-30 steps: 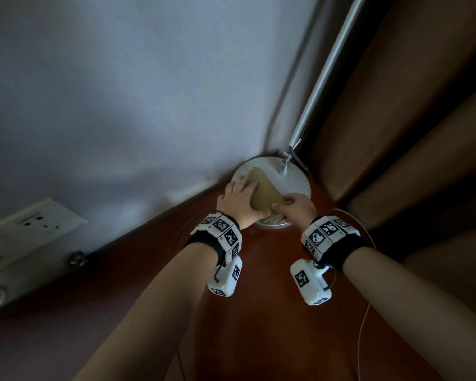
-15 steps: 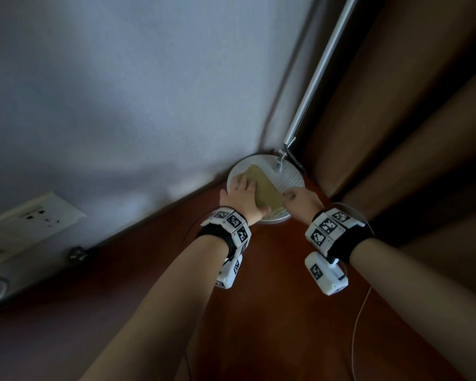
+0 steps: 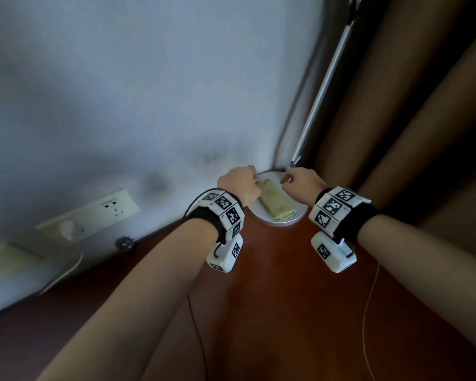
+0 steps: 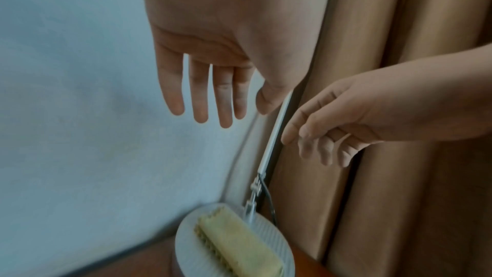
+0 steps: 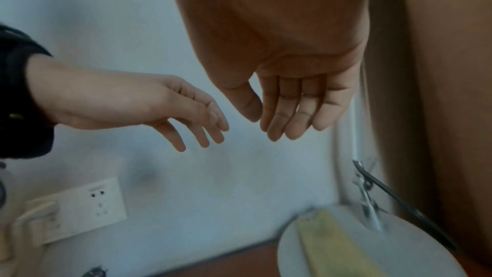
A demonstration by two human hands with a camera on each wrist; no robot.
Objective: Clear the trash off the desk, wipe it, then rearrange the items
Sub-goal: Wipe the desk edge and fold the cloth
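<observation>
A folded yellow cloth (image 3: 276, 200) lies as a narrow strip on the round white lamp base (image 3: 297, 218) in the far corner of the red-brown desk (image 3: 286, 312). My left hand (image 3: 254, 182) hovers just left of the cloth with fingers hanging straight and holds nothing. My right hand (image 3: 285, 180) hovers just right of it, fingers relaxed and also bare. In the left wrist view the left hand (image 4: 213, 108) and right hand (image 4: 314, 144) hang well above the cloth (image 4: 239, 243). The right wrist view shows the right hand (image 5: 279, 125) over the cloth (image 5: 335, 250).
The lamp's silver pole (image 3: 322, 86) rises from the base along the brown curtain (image 3: 410, 133) on the right. A wall socket (image 3: 105, 210) sits at the left, above a pale flat item (image 3: 25, 270). A thin white cable (image 3: 368, 312) and a black cable (image 3: 195, 325) cross the desk.
Both hands were pressing the cloth on the lamp base; they have let go and lifted off it. The cloth now lies folded narrower.
</observation>
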